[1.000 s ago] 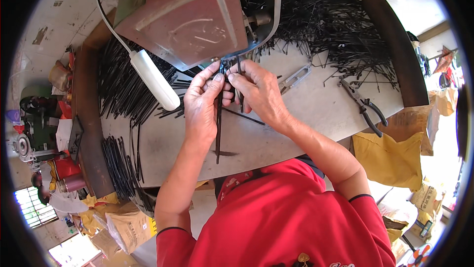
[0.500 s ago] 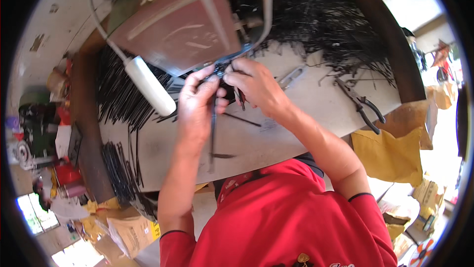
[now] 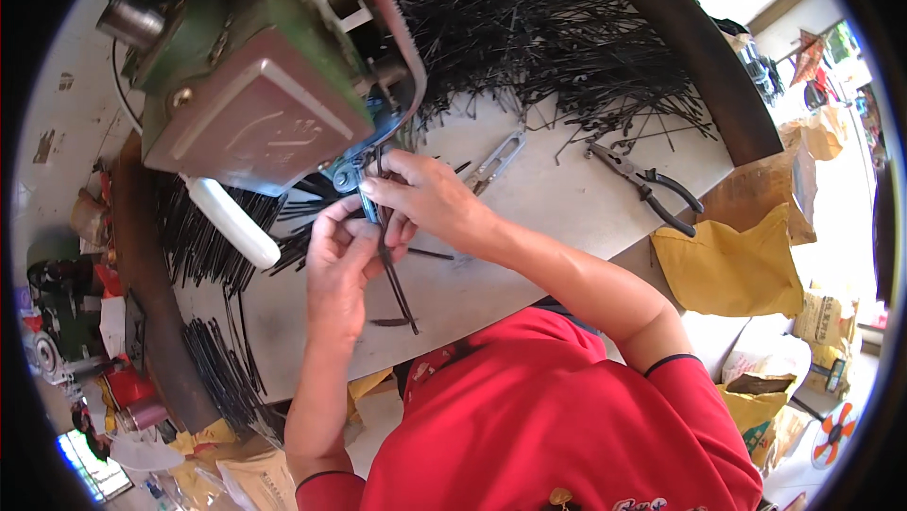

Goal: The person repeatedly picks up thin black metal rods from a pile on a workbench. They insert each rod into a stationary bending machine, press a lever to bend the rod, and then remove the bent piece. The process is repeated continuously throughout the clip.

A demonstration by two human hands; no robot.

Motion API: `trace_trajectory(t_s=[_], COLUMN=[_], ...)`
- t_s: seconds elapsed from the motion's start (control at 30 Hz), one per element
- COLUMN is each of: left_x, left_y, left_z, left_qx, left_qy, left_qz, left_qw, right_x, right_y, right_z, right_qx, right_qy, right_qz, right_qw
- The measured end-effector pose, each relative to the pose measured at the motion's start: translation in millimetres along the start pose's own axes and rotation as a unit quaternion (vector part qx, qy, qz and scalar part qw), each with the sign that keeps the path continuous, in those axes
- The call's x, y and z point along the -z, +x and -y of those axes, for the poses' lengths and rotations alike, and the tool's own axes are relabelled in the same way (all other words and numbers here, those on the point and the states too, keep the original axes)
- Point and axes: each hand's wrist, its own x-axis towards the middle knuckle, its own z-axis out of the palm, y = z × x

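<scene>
Both of my hands work close together just below the head of a green and brown machine (image 3: 260, 105). My right hand (image 3: 436, 201) is closed around thin black rods (image 3: 397, 286), whose lower ends slant down over the table between my hands. My left hand (image 3: 342, 261) pinches at the lower end of a narrow, blue-lit piece (image 3: 368, 211); whether that piece belongs to the machine or is loose, I cannot tell. Right above the fingertips sits a round metal part of the machine (image 3: 347, 178), also lit blue. My fingers partly hide what they grip.
Black rods lie in a bundle (image 3: 203, 237) at left, with more (image 3: 222, 369) near the front left edge. A tangled heap of black rods (image 3: 567, 48) fills the back. Pliers (image 3: 647, 185) and a slotted metal piece (image 3: 496, 161) lie at right. A white tube (image 3: 233, 223) hangs beside the machine.
The view has shifted, so the machine appears farther left and more of it shows. My hands stay at the machine's lower tip, and the rods in my right hand now show more clearly.
</scene>
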Motion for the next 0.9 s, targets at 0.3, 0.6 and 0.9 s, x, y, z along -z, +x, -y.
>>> trace_trajectory(t_s=[0.3,0.6,0.9], left_x=[17,11,61], left_y=[-14,-15,29], left_z=[15,22,-1], left_qx=[0.026,-0.148,-0.159], left_qy=[-0.013,0.245,0.207], left_qz=[0.069,0.021,-0.114], left_qw=[0.997,0.958,0.958], right_x=[2,7,25], right_y=[-10,-15,1], right_z=[-3,-11,-3], right_qx=[-0.001,0.004,-0.012], right_qy=[-0.019,0.017,0.228], right_qz=[0.012,0.003,-0.060], right_qw=[1.000,1.000,0.972])
